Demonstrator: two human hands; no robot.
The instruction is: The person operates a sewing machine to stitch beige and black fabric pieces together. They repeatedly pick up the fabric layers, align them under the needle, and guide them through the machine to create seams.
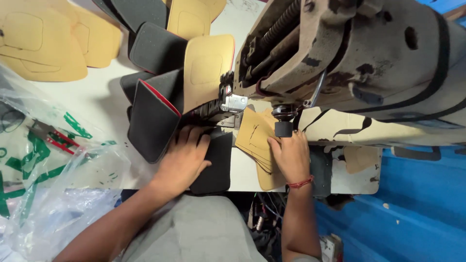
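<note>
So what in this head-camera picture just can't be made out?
- The needle: hidden behind the sewing machine head and its black knob.
- The seam under the left hand: covered by the hand on the black piece.
- The lower tan pieces: overlapped, partly under the right hand.
- The red-handled tool: blurred by the plastic bag.
- The machine's right side: cut off by the frame edge.

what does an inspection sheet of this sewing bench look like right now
surface: pale table, partly covered.
job's things: black padded piece under left hand; tan cut pieces under right hand; worn sewing machine above.
clutter: more tan pieces, black pieces, clear plastic bag, red-handled snips.
grippers: both hands flat, pressing material.
cables: wires under the table edge.
surroundings: blue surface at right.
</note>
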